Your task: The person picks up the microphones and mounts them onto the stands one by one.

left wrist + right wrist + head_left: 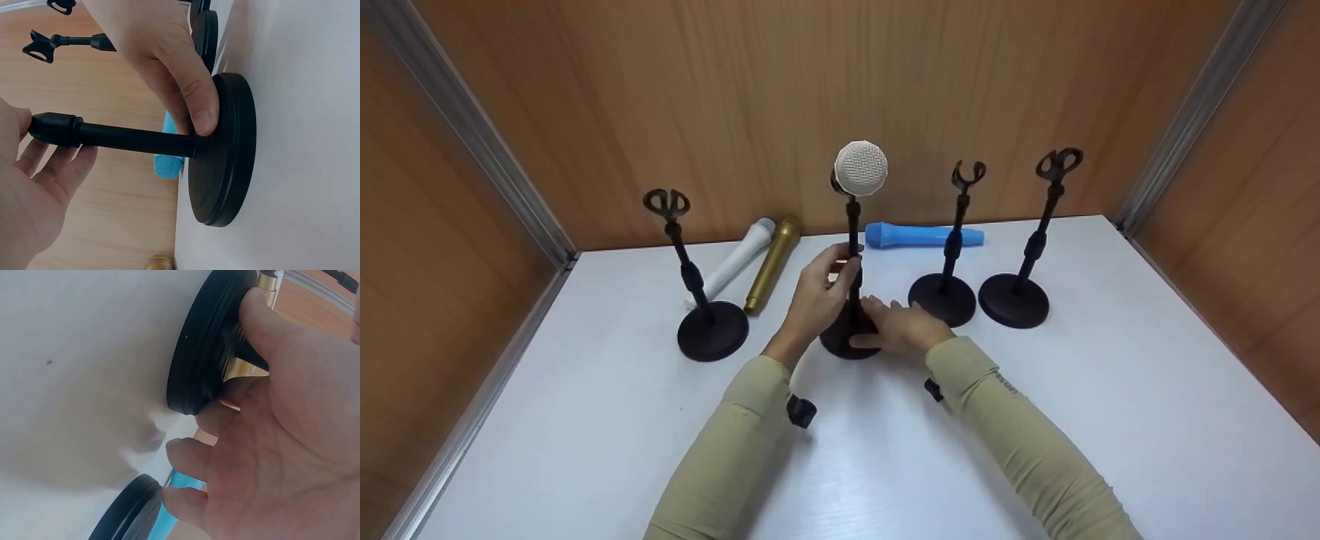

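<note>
A black microphone stand (853, 225) stands upright in the middle of the table, with a silver-mesh microphone (862, 169) at its top, facing me. My left hand (819, 292) grips the pole, thumb and fingertips round the thick collar (53, 129). Low down, my right hand (906, 328) holds the round base (225, 152): its thumb (203, 118) lies on the base's upper face and the forefinger reaches behind the pole. The right hand's other fingers (188, 458) spread loosely towards a neighbouring base (126, 512). The microphone's body is hidden behind its head.
Another black stand (712, 331) with an unfilled clip is on the left; two more, one stand (942, 300) and a second stand (1014, 301), are on the right. A white microphone (742, 255), gold microphone (774, 266) and blue microphone (922, 235) lie near the wooden back wall (780, 112).
</note>
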### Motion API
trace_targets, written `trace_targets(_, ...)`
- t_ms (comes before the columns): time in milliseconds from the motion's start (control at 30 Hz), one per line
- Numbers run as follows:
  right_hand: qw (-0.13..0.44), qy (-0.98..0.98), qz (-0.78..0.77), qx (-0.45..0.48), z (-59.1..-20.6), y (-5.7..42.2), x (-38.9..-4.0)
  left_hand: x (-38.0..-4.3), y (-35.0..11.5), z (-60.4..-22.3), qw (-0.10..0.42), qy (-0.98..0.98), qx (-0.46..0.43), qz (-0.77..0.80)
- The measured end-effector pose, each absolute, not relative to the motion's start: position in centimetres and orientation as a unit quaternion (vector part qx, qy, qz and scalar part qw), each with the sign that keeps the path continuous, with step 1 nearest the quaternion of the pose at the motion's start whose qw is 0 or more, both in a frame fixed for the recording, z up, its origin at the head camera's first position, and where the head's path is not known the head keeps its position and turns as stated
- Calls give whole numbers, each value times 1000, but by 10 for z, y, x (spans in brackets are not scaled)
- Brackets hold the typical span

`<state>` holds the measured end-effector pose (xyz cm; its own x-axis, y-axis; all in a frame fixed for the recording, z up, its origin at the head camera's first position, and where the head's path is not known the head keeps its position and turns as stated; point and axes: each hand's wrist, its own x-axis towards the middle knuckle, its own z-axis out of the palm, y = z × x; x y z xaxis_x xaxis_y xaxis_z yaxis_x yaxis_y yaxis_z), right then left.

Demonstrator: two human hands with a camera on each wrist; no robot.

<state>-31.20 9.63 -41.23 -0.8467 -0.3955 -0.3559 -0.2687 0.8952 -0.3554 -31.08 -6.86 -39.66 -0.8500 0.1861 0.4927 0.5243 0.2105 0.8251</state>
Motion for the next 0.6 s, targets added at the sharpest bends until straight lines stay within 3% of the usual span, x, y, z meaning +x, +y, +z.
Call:
trace_targets(200,219,951,-134,-173,-414,96,-312,-311,-68,-399,132,-761,-216,-597)
trace_targets(600,215,952,-141,-165,-414,95,-312,-313,-68,-400,154,-768,-211,-584)
